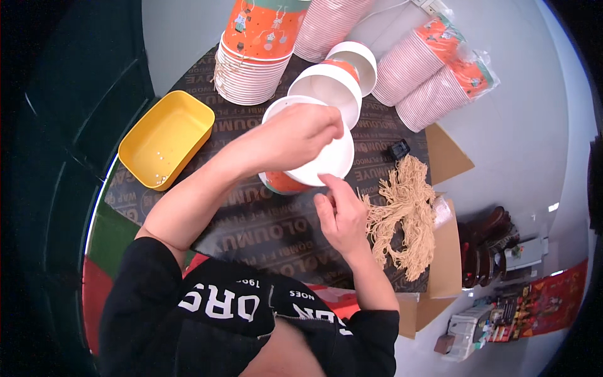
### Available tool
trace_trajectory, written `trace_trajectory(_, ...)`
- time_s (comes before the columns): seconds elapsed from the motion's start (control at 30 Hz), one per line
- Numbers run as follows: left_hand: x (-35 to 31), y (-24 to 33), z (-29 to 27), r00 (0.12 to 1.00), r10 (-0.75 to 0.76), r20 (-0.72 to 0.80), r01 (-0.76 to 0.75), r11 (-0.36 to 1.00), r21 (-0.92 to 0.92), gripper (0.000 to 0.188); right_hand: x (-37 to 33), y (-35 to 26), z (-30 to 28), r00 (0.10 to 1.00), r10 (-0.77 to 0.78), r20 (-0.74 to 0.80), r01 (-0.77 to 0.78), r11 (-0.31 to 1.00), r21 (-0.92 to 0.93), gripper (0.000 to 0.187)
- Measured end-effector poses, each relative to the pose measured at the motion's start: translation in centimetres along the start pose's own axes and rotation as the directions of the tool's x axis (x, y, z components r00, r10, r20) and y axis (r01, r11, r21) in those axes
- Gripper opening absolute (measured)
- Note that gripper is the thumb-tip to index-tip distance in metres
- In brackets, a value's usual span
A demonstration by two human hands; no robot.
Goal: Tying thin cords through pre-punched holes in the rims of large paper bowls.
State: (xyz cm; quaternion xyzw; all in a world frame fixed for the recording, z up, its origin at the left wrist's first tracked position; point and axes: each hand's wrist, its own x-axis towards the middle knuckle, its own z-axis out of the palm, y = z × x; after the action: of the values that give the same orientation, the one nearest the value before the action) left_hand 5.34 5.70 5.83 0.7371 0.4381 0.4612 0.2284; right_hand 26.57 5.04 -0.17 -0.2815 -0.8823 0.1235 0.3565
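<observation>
A white-lined paper bucket (339,157) lies tilted before me, its mouth toward me and its orange outer wall showing at the lower left. My left hand (301,135) reaches across its mouth with the fingers curled together; what they pinch, if anything, is hidden. At the near rim is my right hand (342,217), its index fingertip over the edge and its thumb just outside, gripping there. To the right of that hand lies a loose bundle of tan strings (411,220). Two more paper buckets (323,91) lie on their sides just beyond.
A yellow plastic tub (169,135) with small white bits stands at the left. Behind it rises a tall stack of orange paper buckets (251,69), with tan strings hanging. Wrapped bucket stacks (433,94) lie at the far right, near a small black object (398,149). An open cardboard box (445,264) adjoins the table's right edge.
</observation>
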Motion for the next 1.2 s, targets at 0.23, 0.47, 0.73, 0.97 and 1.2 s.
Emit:
trace_trajectory(0.23,-0.6,-1.4,-3.0,0.998,0.039,0.043,-0.049,0.96,0.274,0.037,0.7,7.4,-2.4,0.988,0.149,-0.051,-0.118,0.915,0.385,0.009)
trace_trajectory(0.47,-0.5,-1.1,-1.6,0.849,0.184,0.496,-0.294,0.943,0.154,0.04,0.6,12.4,-4.9,0.984,0.178,0.033,-0.163,0.795,0.584,0.013)
trace_trajectory(0.73,-0.9,1.6,0.6,0.77,0.231,0.594,-0.341,0.937,0.078,0.004,1.5,12.3,-8.7,0.911,0.412,0.006,-0.412,0.911,0.002,0.021)
trace_trajectory(0.97,-1.9,1.7,1.3,0.911,0.105,0.399,-0.344,0.725,0.596,0.007,2.5,6.6,-10.0,0.908,0.41,-0.086,-0.38,0.892,0.246,0.021)
trace_trajectory(1.2,-0.2,0.0,-1.1,0.875,-0.206,0.439,-0.08,0.832,0.549,0.02,1.5,5.5,-8.1,0.972,0.071,-0.226,0.19,0.333,0.924,0.027)
